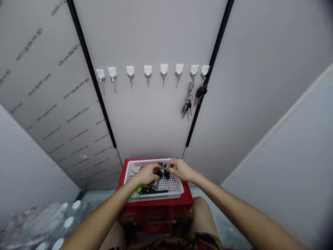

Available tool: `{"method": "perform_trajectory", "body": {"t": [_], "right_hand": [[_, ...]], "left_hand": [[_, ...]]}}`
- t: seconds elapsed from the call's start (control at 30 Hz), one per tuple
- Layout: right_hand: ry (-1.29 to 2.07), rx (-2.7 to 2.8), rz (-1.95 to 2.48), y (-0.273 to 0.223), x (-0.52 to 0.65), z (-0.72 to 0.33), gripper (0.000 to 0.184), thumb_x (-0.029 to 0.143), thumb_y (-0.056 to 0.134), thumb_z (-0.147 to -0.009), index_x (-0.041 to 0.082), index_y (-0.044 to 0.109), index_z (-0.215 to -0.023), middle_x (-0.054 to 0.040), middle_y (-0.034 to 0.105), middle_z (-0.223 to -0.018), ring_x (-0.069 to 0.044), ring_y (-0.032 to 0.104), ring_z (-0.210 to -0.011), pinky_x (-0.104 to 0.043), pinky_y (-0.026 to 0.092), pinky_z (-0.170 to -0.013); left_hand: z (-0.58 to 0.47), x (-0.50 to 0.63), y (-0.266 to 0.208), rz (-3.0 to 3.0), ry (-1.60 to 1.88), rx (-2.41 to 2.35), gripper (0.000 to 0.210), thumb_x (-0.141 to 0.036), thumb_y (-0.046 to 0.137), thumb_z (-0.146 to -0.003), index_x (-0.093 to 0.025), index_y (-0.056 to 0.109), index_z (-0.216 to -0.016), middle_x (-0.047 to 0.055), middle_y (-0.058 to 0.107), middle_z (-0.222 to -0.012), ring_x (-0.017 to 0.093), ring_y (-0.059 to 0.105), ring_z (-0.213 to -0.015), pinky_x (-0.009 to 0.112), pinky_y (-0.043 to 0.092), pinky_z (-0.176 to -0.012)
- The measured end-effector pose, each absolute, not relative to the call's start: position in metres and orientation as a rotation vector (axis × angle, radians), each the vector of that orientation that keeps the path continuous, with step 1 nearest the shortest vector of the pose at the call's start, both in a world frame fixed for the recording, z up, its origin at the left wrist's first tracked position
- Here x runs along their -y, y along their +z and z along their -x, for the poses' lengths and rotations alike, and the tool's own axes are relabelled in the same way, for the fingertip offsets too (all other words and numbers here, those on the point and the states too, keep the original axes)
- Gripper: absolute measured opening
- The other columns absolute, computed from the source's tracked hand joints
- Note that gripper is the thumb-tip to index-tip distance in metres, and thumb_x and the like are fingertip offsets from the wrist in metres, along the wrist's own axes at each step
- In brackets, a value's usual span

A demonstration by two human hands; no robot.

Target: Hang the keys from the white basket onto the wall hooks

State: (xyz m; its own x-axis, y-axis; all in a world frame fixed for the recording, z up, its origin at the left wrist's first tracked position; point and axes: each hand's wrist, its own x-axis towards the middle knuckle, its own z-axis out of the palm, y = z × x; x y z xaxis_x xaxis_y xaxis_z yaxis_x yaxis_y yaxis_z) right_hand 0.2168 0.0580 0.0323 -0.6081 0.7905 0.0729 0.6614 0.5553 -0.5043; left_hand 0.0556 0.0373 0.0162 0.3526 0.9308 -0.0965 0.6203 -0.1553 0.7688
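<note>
Both hands meet over a white perforated plastic basket. My left hand has its fingers closed on a bunch of keys with dark heads. From the other side, my right hand pinches the same bunch near its upper right. The ring between the fingertips is too small to make out. Beneath and beside my left hand lie more things in the basket: a long black item, a yellow-green item and a pale green one. Part of the basket's contents is hidden by my left hand.
The basket rests on a red cover. On the wall ahead, several white adhesive hooks form a row. Key bunches hang from the two rightmost: one bunch and another. White-capped plastic bottles stand at lower left.
</note>
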Motion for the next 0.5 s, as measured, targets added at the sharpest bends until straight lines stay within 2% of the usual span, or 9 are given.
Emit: {"method": "perform_trajectory", "body": {"t": [0.1, 0.2, 0.3, 0.4, 0.5], "right_hand": [[0.973, 2.171, 1.169, 0.058, -0.068, -0.216, 0.015, 0.023, 0.043, -0.063, 0.013, 0.054, -0.065, 0.0010, 0.055, -0.056, -0.008, 0.047, -0.051, -0.020, 0.036, -0.051], [1.128, 1.962, 1.102, 0.083, -0.073, -0.210, 0.013, 0.024, 0.047, -0.060, 0.013, 0.052, -0.061, 0.0030, 0.052, -0.051, -0.006, 0.046, -0.048, -0.019, 0.037, -0.050], [1.085, 1.839, 1.073, 0.109, -0.079, -0.206, 0.011, 0.023, 0.049, -0.059, 0.013, 0.051, -0.058, 0.0046, 0.048, -0.047, -0.005, 0.042, -0.043, -0.017, 0.036, -0.046], [0.950, 1.736, 1.056, 0.143, -0.091, -0.206, 0.012, 0.024, 0.049, -0.058, 0.013, 0.049, -0.056, 0.0055, 0.045, -0.042, -0.004, 0.040, -0.039, -0.016, 0.034, -0.042], [0.802, 1.620, 0.997, 0.183, -0.107, -0.206, 0.012, 0.025, 0.048, -0.058, 0.013, 0.049, -0.054, 0.0050, 0.045, -0.042, -0.004, 0.041, -0.038, -0.016, 0.035, -0.041]], "left_hand": [[-0.062, -0.042, 0.028, -1.658, 0.780, -1.132, 0.047, -0.005, 0.053, -0.053, -0.014, 0.045, -0.098, 0.005, 0.052, -0.097, 0.011, 0.047, -0.083, 0.021, 0.037, -0.072], [-0.071, -0.048, 0.047, -1.549, 0.949, -1.018, 0.036, -0.007, 0.051, -0.057, -0.012, 0.049, -0.092, 0.005, 0.054, -0.093, 0.010, 0.048, -0.080, 0.020, 0.037, -0.071], [-0.076, -0.058, 0.071, -1.480, 1.056, -1.084, 0.019, -0.013, 0.045, -0.063, -0.010, 0.053, -0.080, 0.003, 0.058, -0.077, 0.008, 0.049, -0.067, 0.019, 0.038, -0.062], [-0.080, -0.072, 0.104, -1.440, 1.141, -1.133, 0.018, -0.018, 0.043, -0.065, -0.011, 0.053, -0.078, 0.001, 0.056, -0.067, 0.006, 0.047, -0.056, 0.016, 0.035, -0.050], [-0.086, -0.087, 0.147, -1.462, 1.280, -1.078, 0.016, -0.020, 0.044, -0.064, -0.012, 0.053, -0.074, -0.001, 0.054, -0.064, 0.004, 0.045, -0.053, 0.015, 0.032, -0.048]]}}
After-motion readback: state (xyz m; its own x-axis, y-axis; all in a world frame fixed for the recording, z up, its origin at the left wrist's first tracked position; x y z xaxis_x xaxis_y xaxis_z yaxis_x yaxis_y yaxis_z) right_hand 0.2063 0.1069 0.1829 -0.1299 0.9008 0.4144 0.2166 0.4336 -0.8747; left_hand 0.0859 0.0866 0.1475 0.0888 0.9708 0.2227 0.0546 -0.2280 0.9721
